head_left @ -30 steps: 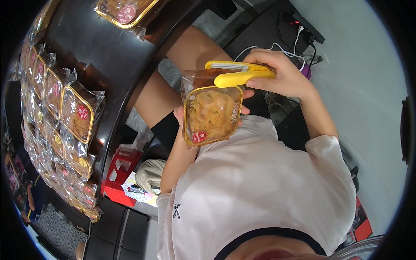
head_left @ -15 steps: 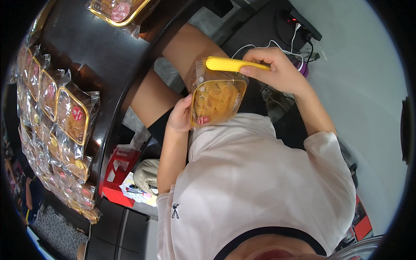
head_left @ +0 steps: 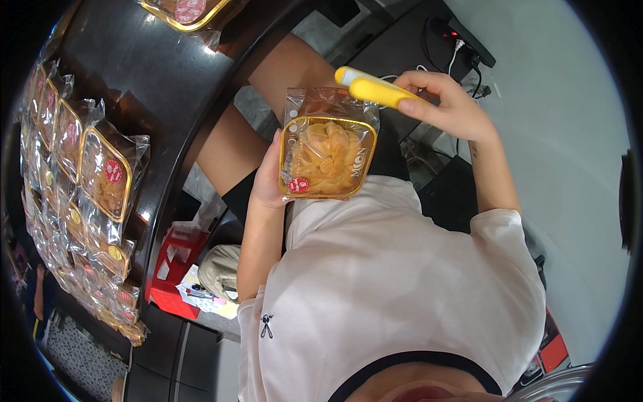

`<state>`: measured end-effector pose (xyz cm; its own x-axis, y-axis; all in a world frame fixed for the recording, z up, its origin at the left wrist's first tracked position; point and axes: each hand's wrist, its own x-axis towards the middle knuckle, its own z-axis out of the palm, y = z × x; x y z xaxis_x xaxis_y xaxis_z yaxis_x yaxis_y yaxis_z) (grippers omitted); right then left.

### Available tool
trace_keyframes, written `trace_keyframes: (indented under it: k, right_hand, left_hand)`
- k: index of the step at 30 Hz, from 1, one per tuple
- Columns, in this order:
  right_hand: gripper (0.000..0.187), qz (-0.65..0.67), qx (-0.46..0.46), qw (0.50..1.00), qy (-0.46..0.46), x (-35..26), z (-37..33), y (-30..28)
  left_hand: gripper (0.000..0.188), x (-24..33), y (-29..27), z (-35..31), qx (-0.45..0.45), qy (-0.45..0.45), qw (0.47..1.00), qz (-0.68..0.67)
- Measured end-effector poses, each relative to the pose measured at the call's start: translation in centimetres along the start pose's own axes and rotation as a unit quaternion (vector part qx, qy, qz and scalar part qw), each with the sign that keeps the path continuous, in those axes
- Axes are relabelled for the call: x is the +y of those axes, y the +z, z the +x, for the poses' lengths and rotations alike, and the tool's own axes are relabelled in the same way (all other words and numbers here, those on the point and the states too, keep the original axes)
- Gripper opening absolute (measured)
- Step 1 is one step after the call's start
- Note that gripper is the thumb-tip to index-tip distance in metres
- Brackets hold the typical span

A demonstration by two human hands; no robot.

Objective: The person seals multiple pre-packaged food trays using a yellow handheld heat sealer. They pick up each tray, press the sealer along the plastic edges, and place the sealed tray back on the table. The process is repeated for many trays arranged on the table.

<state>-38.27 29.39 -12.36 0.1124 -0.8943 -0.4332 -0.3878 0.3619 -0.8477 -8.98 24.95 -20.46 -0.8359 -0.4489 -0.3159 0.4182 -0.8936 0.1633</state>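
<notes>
My left hand [head_left: 266, 179] holds a clear bag [head_left: 328, 144] by its left side. Inside it, facing me, is a gold tray with a flower-shaped yellow pastry and a round red sticker. My right hand [head_left: 450, 104] grips a yellow hand-held sealer [head_left: 375, 87]. The sealer lies at the bag's upper right corner, just above the crinkled top edge. Whether it touches the plastic I cannot tell. Both hands are raised in front of my light shirt.
A black curved table [head_left: 161, 80] runs along the left, with several bagged pastries in gold trays [head_left: 104, 173] in rows. Another pack [head_left: 187, 10] lies at the top. A red crate [head_left: 175, 268] stands under the table. A power strip with cables [head_left: 462, 37] sits at the upper right.
The sealer was clamped across the bag's top. It now sits at the upper right corner, and the bag has tipped and then turned flat toward me.
</notes>
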Motion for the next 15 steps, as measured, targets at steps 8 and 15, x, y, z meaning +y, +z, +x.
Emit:
trace_keyframes:
  k: [8, 15]
  right_hand:
    - [0.033, -0.089, 0.075, 0.990, -0.084, -1.0, 1.0, 2.0]
    - [0.032, -0.068, 0.090, 0.991, -0.076, -0.7, 0.7, 2.9]
  left_hand:
    - [0.048, -0.1, 0.2, -0.2, -0.004, -0.025, 1.000, -0.003]
    - [0.052, 0.4, -1.0, -0.3, -0.008, -0.033, 0.999, 0.016]
